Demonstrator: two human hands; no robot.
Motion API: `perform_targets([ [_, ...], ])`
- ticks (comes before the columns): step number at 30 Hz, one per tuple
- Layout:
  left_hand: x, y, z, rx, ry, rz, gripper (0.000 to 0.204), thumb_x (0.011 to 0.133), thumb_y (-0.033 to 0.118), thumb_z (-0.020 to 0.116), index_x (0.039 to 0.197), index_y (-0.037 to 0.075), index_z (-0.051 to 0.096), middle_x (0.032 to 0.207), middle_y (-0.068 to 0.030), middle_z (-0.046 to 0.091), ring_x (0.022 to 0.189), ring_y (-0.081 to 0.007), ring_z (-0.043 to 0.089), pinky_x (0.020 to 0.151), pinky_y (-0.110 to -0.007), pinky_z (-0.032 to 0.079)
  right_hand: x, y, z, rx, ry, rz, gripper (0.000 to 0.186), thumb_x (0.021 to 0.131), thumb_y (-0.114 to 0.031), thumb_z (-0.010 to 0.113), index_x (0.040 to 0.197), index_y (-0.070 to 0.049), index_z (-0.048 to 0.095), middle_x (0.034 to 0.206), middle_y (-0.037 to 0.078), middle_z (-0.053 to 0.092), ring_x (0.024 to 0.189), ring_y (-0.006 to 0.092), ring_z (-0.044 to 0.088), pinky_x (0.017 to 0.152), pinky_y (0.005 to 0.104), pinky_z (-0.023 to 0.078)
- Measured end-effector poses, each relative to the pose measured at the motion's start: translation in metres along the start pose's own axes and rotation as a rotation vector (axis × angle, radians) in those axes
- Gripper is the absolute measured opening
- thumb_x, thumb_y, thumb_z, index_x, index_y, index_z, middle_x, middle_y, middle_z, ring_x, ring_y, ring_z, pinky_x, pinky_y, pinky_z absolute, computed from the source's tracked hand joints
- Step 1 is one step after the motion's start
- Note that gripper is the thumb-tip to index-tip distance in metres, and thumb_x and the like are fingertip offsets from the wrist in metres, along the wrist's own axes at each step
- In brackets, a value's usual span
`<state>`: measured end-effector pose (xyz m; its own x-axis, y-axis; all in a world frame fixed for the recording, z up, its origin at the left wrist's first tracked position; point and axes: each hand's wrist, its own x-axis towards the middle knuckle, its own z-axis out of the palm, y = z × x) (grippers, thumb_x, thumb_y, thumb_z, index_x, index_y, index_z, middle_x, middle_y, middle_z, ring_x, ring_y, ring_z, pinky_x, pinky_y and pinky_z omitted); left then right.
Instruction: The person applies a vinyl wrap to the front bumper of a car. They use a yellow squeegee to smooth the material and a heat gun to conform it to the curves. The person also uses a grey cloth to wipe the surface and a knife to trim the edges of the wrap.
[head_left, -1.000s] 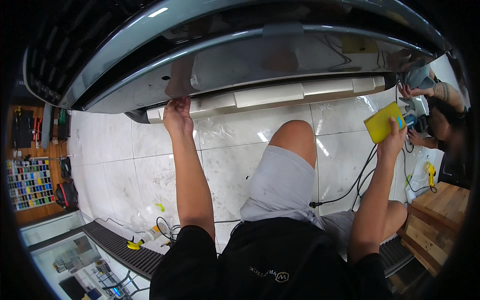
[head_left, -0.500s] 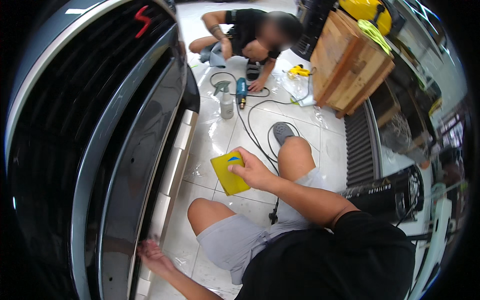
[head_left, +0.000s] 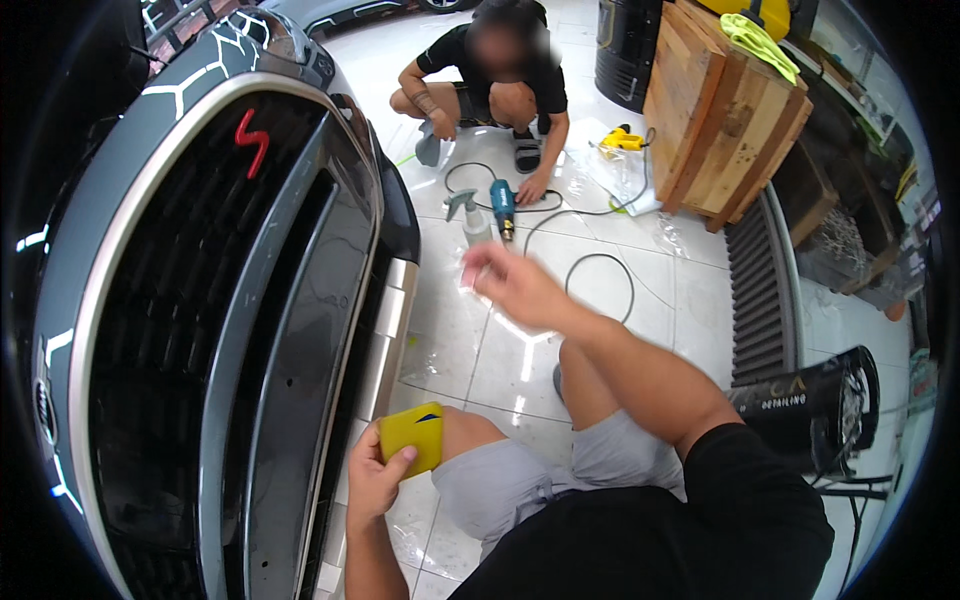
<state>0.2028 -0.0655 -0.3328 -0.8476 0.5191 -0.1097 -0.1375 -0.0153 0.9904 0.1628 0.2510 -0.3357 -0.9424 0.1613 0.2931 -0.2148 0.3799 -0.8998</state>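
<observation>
A yellow flat squeegee (head_left: 412, 438) with a dark blue mark near one corner is in my left hand (head_left: 374, 478), thumb across its face. The hand is over my knee, beside the car's lower bumper (head_left: 310, 360). My right hand (head_left: 518, 287) reaches forward over the floor, its fingers smeared by motion. It overlaps the lower part of a clear spray bottle (head_left: 477, 225) with a grey-green trigger head. Whether the fingers touch the bottle, I cannot tell. Just beyond stands a teal heat gun (head_left: 503, 207), nozzle toward me, next to a co-worker's hand (head_left: 532, 188).
A co-worker (head_left: 490, 90) squats ahead, holding a grey cloth (head_left: 428, 147). Black cables (head_left: 606, 258) loop over the tiled floor. To the right are a wooden crate (head_left: 720, 120), a yellow tool (head_left: 622, 140) on plastic and a black drum (head_left: 810, 410). The car's grille (head_left: 170, 300) fills the left.
The squeegee has passed from my right hand to my left, which came away from the bumper edge. My right hand moved forward to the spray bottle. The co-worker's cloth has lowered.
</observation>
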Motion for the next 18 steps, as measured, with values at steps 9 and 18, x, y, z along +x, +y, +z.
perform_targets([
  [9, 0.068, -0.037, 0.029, 0.097, 0.369, -0.143, 0.023, 0.091, 0.009, 0.061, 0.112, 0.0, 0.058, 0.103, -0.0067, 0.064, 0.094, -0.0145, 0.06, 0.086, -0.029, 0.047, 0.197, 0.208, -0.05, 0.301, 0.172, 0.488, 0.023, 0.089, -0.02, 0.062, 0.104, -0.004, 0.057, 0.09, 0.007, 0.061, 0.072, 0.0152, 0.06, 0.061, 0.0296, 0.048],
  [18, 0.074, 0.088, -0.027, 0.721, 1.109, 0.102, 0.041, 0.103, 0.039, 0.038, 0.109, 0.004, 0.059, 0.097, -0.0087, 0.059, 0.084, -0.0144, 0.057, 0.076, -0.026, 0.046, 0.309, 0.343, -0.03, 0.325, 0.304, 0.541, 0.032, 0.085, -0.025, 0.065, 0.107, -0.002, 0.059, 0.094, 0.014, 0.066, 0.086, 0.0254, 0.063, 0.075, 0.0368, 0.05],
])
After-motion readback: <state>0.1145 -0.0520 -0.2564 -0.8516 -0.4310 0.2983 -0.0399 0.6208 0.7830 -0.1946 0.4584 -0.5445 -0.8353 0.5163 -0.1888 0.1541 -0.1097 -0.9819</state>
